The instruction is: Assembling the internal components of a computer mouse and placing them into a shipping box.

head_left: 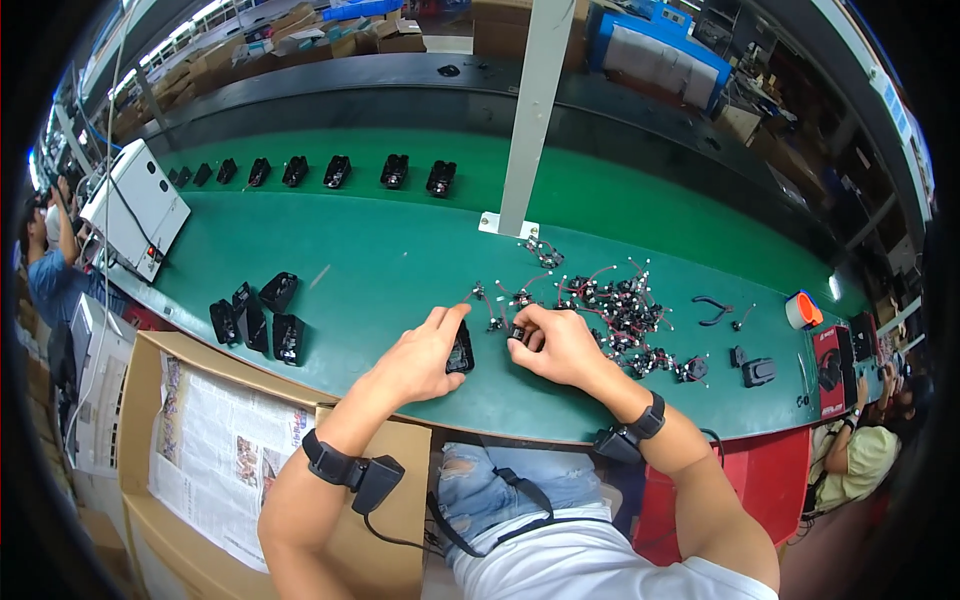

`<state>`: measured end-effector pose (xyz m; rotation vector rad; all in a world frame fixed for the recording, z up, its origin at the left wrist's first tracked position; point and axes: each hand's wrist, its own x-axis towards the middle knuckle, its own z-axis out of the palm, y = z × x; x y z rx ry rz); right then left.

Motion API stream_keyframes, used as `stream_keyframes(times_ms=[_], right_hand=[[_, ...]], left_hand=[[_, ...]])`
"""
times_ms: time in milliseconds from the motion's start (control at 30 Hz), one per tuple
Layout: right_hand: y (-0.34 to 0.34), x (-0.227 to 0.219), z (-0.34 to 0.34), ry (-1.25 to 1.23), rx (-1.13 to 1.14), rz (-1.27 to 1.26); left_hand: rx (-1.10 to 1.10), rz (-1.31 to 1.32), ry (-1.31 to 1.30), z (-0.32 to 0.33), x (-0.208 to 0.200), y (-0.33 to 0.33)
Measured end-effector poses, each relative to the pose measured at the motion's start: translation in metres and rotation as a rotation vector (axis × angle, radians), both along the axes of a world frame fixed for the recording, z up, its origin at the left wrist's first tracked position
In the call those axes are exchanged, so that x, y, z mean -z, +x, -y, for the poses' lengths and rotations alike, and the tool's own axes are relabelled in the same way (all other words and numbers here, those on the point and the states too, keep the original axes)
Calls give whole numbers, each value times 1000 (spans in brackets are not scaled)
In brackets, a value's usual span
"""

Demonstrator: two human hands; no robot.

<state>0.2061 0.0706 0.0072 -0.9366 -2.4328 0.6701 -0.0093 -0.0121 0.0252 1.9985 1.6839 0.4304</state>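
My left hand (418,358) is closed round a black plastic housing (461,354), which stands on the green table with its hollow side showing. Just to the right, my right hand (562,347) pinches a small black part (517,333) between thumb and fingertips, a short way from the housing. Beyond and to the right of that hand lies a loose heap of small black components with red wires (632,308). A few single wired pieces (478,292) lie between my hands and farther back. Several more black housings (288,340) stand grouped on the left.
A metal post (530,130) rises behind the heap. Black housings (337,172) line the green belt. Pliers (712,311), an orange-and-white roll (803,311) and a red box (829,372) lie right. A newspaper-lined carton (215,460) adjoins the near edge. People work at both sides.
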Motion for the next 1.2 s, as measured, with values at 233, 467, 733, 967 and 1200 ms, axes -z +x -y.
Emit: stream_keyframes(times_ms=[233, 467, 733, 967, 1200], right_hand=[[10, -5, -7, -688, -14, -366], [11, -6, 3, -800, -39, -473], [6, -1, 11, -410, -66, -463], [7, -2, 8, -198, 11, -384], [10, -16, 5, -248, -31, -407]], left_hand=[[160, 115, 166, 3, -8, 14], [149, 180, 217, 5, -13, 24], [165, 196, 207, 4, -11, 24], [177, 246, 162, 4, -12, 27], [13, 183, 261, 4, -9, 22]])
